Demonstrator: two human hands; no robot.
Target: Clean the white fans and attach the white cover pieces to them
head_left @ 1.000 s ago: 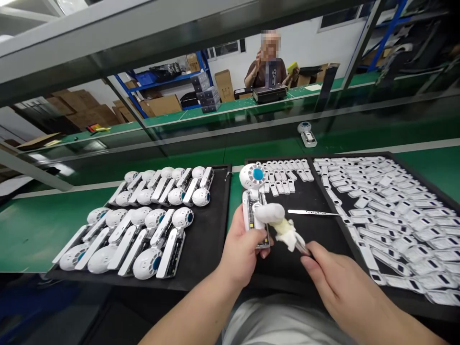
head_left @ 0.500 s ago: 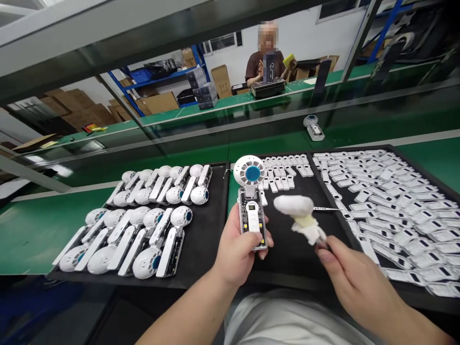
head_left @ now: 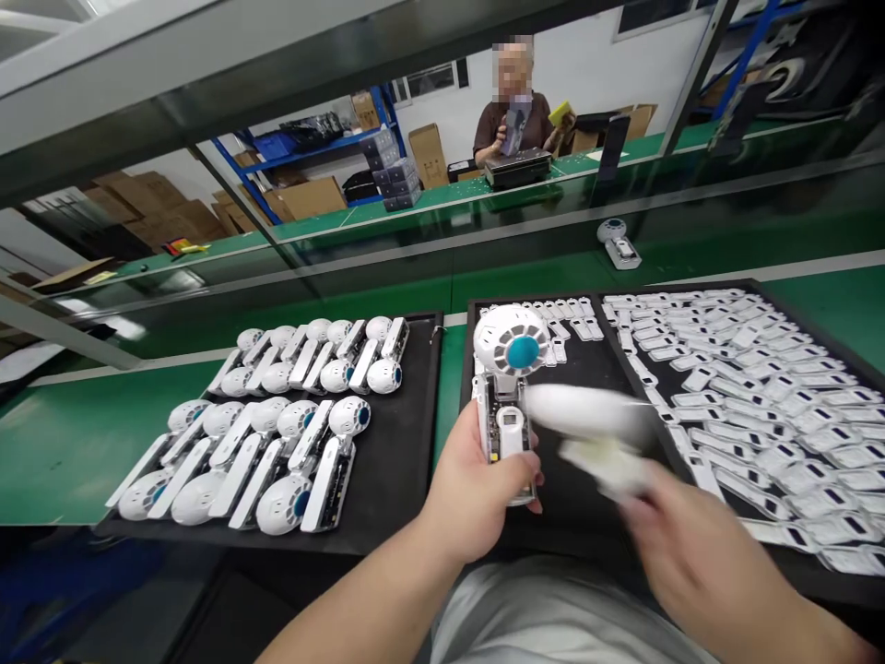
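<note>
My left hand (head_left: 477,489) is closed around a white handheld device (head_left: 513,339) with a rounded head and a blue disc ringed by grey segments. It is upright, its circuit board bared through the clear body. My left thumb presses on a narrow white piece (head_left: 512,433) with a small dark window, lying along the board. My right hand (head_left: 674,521) grips a mallet (head_left: 587,410) with a white padded head, smeared by motion. The mallet head is just right of the device; whether they touch I cannot tell. My right fingers hide its handle.
A black tray (head_left: 397,461) at left bears several similar devices (head_left: 280,503). Another tray (head_left: 581,369) lies behind my hands; at right, a tray holds many white narrow pieces (head_left: 781,406). One device (head_left: 619,244) stands farther back. Across the bench, a person (head_left: 515,120) holds a box.
The device in my left hand has moved right and turned slightly. My right hand has swung the mallet head over beside the device. Across the bench, the person's box has tilted.
</note>
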